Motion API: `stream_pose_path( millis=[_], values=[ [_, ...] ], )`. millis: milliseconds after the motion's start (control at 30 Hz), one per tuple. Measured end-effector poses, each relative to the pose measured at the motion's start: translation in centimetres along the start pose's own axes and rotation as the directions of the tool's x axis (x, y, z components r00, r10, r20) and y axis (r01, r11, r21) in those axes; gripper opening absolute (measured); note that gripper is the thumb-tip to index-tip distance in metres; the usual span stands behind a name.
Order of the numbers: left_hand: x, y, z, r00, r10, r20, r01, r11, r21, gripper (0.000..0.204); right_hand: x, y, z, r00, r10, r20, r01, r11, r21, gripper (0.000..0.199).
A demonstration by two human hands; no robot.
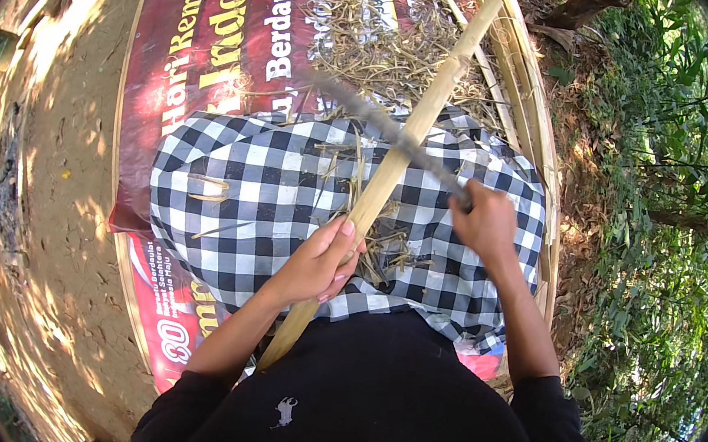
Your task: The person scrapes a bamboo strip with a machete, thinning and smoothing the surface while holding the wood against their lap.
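Observation:
A long pale bamboo strip point(385, 177) slants from my waist up to the far right, across the black-and-white checked cloth point(273, 168) over my lap. My left hand point(321, 258) is wrapped round its lower part, thumb on top. In my right hand point(486, 223) is the handle of a long-bladed knife point(366, 113). Its blade is smeared by motion and crosses over the strip, pointing far left. Whether the edge touches the strip I cannot tell. Several thin shavings point(385, 251) lie on the cloth beside my left hand.
A red printed banner point(163, 60) is spread under me, with a heap of curled shavings point(390, 59) on its far part. Long split strips point(546, 147) line its right edge. Bare soil point(72, 163) lies to the left, green plants point(683, 171) to the right.

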State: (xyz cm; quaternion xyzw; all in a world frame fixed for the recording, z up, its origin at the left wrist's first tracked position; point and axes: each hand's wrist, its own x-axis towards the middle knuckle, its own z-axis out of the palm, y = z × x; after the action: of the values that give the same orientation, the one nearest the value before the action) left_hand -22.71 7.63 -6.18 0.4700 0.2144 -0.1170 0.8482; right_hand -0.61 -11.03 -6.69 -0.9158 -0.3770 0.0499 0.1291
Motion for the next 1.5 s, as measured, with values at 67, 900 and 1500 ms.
stream_pose_path(
  millis=[67,900,1500],
  values=[
    [0.5,0.4,0.2,0.999,0.038,-0.017,-0.037,0.995,0.092,0.042,-2.0,-1.9,0.9,0.958,-0.286,0.013,0.286,0.957,-0.053,0.023],
    [1.3,-0.4,1.1,0.853,0.469,-0.229,-0.086,0.559,0.825,0.02,-1.1,-3.2,-0.3,0.984,-0.175,0.03,0.177,0.977,-0.123,0.018],
    [-0.5,-2.1,1.8,0.932,0.3,-0.205,0.018,0.524,0.852,0.021,5.0,4.8,-3.0,0.953,0.243,-0.181,-0.286,0.918,-0.274,0.019]
  ],
)
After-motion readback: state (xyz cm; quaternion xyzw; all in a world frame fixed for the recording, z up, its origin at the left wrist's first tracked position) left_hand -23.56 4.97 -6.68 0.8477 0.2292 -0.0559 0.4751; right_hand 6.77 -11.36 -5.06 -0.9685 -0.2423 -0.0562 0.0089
